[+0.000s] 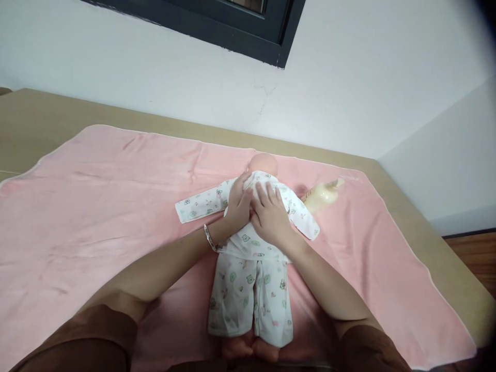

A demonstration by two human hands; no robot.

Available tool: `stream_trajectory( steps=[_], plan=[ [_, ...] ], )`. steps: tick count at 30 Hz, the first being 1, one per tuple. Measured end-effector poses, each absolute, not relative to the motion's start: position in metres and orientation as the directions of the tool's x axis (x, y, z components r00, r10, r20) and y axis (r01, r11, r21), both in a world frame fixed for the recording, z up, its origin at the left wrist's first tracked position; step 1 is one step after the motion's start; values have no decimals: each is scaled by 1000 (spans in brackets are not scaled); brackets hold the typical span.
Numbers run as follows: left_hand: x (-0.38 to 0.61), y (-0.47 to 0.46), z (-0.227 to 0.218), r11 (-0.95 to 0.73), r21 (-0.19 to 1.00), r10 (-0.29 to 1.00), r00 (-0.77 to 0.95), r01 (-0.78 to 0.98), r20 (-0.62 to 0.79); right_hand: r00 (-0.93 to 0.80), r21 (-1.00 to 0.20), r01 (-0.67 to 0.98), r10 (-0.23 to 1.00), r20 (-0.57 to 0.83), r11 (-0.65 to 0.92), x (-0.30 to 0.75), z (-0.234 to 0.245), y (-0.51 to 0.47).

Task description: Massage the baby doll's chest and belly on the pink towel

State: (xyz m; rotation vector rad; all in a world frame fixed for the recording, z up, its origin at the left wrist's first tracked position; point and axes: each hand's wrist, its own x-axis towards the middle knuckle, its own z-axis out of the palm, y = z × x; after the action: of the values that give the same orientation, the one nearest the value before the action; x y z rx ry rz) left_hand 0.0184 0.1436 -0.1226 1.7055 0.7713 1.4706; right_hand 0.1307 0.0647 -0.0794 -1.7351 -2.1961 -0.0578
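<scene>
Brown sleeves [89,336] at 7 and 5 o'clock. Left hand [238,206], right hand [271,217] flat, loosely spread on shirt [251,245]. Doll [264,163] has shirt, trousers [232,294] on; feet [238,346] bare at 6.

PLACE: indoor room, home or training room unclear | pink blanket [96,206]: baby doll [251,243], bottle [323,196] on it; tabletop [50,116] beneath; white wall [174,77], dark window frame [232,39] beyond
</scene>
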Motion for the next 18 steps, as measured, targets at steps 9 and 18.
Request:
stream_trajectory(
  steps=[9,18],
  plan=[
    [23,147,-129,-548,829,813,162,-114,559,-95,-332,919,937,335,212,162,-81,88],
    [19,143,-129,-567,814,814,64,-127,577,-227,-135,948,911,345,288,124,-86,63]
  ],
)
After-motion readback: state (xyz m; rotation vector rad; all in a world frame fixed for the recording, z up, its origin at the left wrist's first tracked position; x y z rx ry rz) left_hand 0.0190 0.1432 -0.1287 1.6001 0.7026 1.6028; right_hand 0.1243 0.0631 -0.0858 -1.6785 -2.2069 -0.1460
